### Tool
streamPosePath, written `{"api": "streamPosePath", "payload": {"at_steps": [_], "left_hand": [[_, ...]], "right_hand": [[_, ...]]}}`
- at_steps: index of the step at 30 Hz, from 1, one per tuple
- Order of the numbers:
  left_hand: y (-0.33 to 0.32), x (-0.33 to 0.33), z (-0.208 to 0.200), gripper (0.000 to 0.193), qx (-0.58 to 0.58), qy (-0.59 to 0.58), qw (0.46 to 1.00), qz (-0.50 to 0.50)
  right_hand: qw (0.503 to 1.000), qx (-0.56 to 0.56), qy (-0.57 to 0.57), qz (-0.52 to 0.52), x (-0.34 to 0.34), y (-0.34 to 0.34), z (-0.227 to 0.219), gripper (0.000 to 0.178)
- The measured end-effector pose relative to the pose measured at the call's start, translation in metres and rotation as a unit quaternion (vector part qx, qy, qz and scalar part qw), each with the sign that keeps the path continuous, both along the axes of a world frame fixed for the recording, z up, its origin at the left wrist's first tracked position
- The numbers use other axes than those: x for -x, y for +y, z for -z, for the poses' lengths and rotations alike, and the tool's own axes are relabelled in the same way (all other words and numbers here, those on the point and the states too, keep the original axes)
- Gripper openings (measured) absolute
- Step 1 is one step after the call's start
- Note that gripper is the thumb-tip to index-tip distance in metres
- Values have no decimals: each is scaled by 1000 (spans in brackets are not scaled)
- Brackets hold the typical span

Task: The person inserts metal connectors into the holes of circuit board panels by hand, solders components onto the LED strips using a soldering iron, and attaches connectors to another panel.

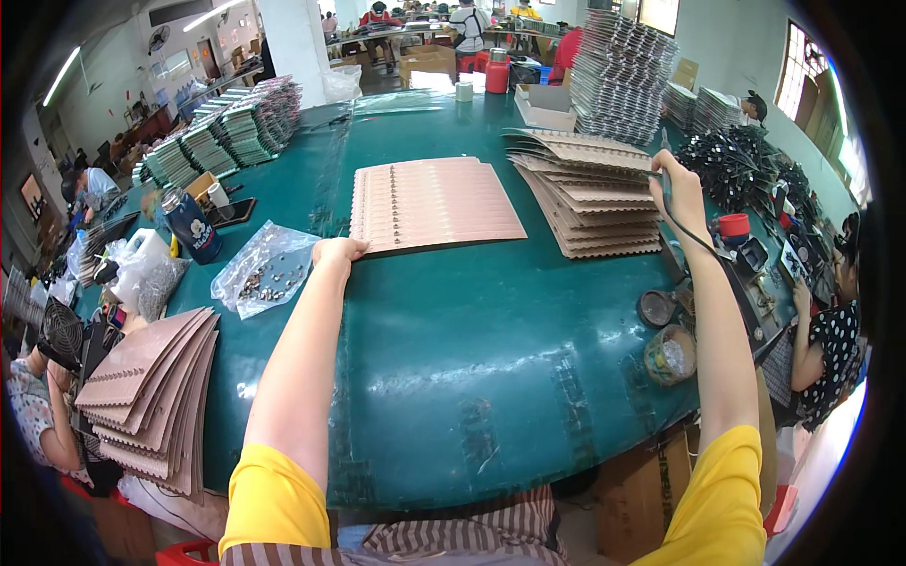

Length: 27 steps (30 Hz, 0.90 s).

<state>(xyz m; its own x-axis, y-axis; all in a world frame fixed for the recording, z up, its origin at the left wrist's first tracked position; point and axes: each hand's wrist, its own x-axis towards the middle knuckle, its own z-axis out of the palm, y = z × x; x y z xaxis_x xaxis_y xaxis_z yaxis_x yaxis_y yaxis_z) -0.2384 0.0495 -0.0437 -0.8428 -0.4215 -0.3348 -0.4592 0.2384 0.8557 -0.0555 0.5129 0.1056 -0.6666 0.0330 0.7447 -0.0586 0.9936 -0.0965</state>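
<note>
The left hand [338, 250] grasps a flat pinkish-tan rectangular panel [462, 203] at its near left corner, the thumb lying along the near edge; the other left fingertips are hidden, so how far they reach under it I cannot tell. The panel extends rightward and away from those fingers over the green tabletop [444, 358], its long axis running roughly left to right. Its scalloped short edge faces left, just beyond the left fingers, and its straight short edge faces right, toward the right hand. A row of small dark parts [394, 203] crosses it from near to far, close to the scalloped end.

The right hand [678, 184] is closed around a slim dark pen-shaped tool [665, 189] with a cable, its thin end pointing up and away from the knuckles. Just left of the right fingers lies a fanned stack of brown scalloped-edged panels [590, 203]; whether they touch it I cannot tell. Nearer the body than the right fingers stands a round open container [670, 356]. Left of the left fingers lies a clear plastic bag with small metallic pieces [264, 274], and nearer the body, farther left, another fanned stack of brown panels [156, 391].
</note>
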Motion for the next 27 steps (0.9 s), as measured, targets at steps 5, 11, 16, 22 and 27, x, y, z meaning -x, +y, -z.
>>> {"api": "streamPosePath", "payload": {"at_steps": [5, 11, 16, 22, 27], "left_hand": [[1, -5, -13, 16, -85, -12, 996, 4], [4, -42, -53, 16, -279, -83, 956, 36], [5, -70, -71, 14, -268, -54, 959, 76], [-1, -104, -95, 15, -266, 23, 947, 178], [1, -151, -108, 19, -257, 97, 934, 227]], "right_hand": [[999, -15, 20, -40, -12, -13, -1, 17], [998, 18, 23, -50, -30, -34, -5, 13], [999, 10, 21, -47, -49, -51, -2, 13], [998, 16, 21, -61, -76, -78, -7, 13], [996, 59, 11, -72, -99, -106, -2, 12]]}}
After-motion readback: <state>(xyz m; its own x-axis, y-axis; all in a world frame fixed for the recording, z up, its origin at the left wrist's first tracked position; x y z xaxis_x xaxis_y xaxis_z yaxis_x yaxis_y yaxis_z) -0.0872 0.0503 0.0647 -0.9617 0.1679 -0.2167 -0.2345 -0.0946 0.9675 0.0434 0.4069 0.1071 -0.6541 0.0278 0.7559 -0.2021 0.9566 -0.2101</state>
